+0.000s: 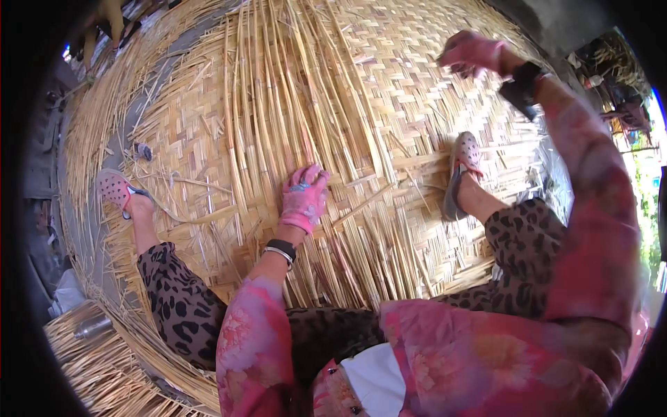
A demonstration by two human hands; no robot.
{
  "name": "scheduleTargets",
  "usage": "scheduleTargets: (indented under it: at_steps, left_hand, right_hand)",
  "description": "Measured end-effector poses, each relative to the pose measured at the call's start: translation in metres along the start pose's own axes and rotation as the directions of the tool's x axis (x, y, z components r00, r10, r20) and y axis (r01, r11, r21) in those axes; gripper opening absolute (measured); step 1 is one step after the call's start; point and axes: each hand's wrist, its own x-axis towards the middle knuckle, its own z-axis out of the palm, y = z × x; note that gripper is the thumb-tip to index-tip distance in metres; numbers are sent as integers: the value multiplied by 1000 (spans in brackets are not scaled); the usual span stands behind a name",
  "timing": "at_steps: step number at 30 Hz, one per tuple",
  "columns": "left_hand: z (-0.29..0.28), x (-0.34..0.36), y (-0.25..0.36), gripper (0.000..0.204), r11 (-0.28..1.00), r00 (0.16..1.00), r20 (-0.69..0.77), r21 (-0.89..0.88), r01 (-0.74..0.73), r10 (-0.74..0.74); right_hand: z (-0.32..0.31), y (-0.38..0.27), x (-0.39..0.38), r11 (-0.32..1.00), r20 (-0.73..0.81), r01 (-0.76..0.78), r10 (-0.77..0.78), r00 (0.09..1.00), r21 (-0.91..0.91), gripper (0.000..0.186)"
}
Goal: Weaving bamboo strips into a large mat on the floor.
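My left hand [304, 199], in a pink glove, rests on the near ends of long split reed strips [278, 97]. Its fingers are slightly bent and a little apart, pressing down on the strips, which run away from me side by side. Under them lies a large woven reed mat [410, 76] with a zigzag pattern. My right hand [474, 54], also gloved in pink, is raised over the mat's far right part. Motion blurs its bent fingers, and I cannot make out whether they hold anything. A dark band [526, 78] sits at the right wrist.
My feet rest on the mat in a left clog [113, 191] and a right clog [467, 156]. Loose reeds [90, 132] cover the far left. A reed bundle [104, 361] and a clear cylindrical container [92, 326] lie near left. Another person's legs [114, 24] show at far left.
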Motion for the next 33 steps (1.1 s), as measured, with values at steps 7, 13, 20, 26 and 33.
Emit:
scheduleTargets:
  at_steps: [7,13,20,26,33]
  left_hand:
    - [9,2,1,50,998,996,-62,-11,-62,61]
    - [-17,-13,14,50,991,967,215,51,127,-135]
    - [-152,-42,-6,39,944,933,277,-173,282,-228]
    - [-272,-121,-68,42,934,925,176,188,305,-338]
    - [-325,-132,-42,40,875,904,123,332,351,-409]
  right_hand:
    - [-153,119,-161,980,-290,-87,137,947,178,32]
    - [-121,-4,-153,805,-454,571,-452,768,164,30]
    - [102,-57,-153,758,0,428,-492,871,492,28]
    - [118,-84,-185,814,177,534,-574,799,228,22]
    - [103,-85,-196,785,141,553,-603,785,280,21]
